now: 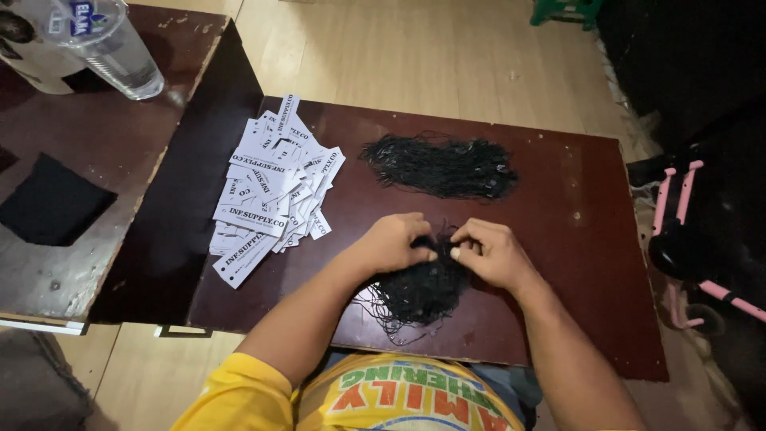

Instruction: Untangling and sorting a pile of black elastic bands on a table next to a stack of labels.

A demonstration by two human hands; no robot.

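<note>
Both pinching strands atop the near string bundle (419, 291): left hand (395, 243), right hand (491, 251). Best teased apart slowly, one loop only, tag pile (275, 187) left of bundle.

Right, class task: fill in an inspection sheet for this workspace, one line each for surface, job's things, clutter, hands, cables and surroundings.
Surface: dark brown board, worn at its edges.
Job's things: near bundle of black strings under both hands; second bundle of black strings further back; pile of white paper tags to the left.
Clutter: clear plastic cup and black cloth on the side table.
Hands: left hand and right hand pinch strings together.
Cables: nothing seen.
Surroundings: wooden floor; pink frame at right.
</note>
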